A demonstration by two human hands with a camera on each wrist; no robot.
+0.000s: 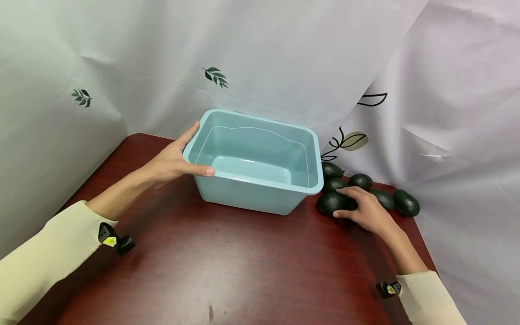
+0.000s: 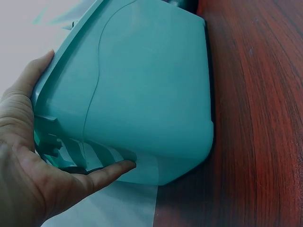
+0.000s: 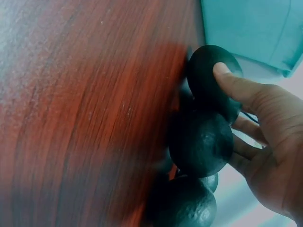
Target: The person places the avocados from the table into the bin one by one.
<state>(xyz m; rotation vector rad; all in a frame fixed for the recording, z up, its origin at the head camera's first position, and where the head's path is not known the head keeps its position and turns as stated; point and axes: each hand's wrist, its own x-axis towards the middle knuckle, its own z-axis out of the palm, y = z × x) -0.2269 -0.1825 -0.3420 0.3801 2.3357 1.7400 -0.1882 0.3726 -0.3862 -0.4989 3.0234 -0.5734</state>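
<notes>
Steadying the tub (image 1: pixel 260 158) by its left end, the left hand (image 1: pixel 174 160) lies against the rim: the thumb runs along the near edge, the fingers reach up the outer corner, and the left wrist view shows the palm (image 2: pixel 21 156) flat to the wall with the thumb (image 2: pixel 111 171) under the lip — a light brace, the fingers nearly straight and not clamped.

The tub stands upright on the table (image 1: pixel 227 266), toward the back, with nothing in it that shows. Just to its right lies a cluster of avocados (image 1: pixel 361 181), some touching each other and the nearest close by the tub's right wall.

The right hand (image 1: pixel 365 210) is down on that cluster. Its fingers curl over the front avocado (image 1: pixel 331 202), and the right wrist view shows the thumb (image 3: pixel 236 85) pressed on one dark fruit (image 3: pixel 210 78) while the other fingers wrap behind a second one (image 3: pixel 201 142). Which of the two it truly grips I cannot tell; neither looks lifted off the wood.

My reading is that the step in hand is the pick-up — getting a firm hold on one avocado while the other hand keeps the tub from sliding. The next move would call for closing on a single fruit, lifting it clear of its neighbours without rolling them, and carrying it leftward over the tub's rim.
</notes>
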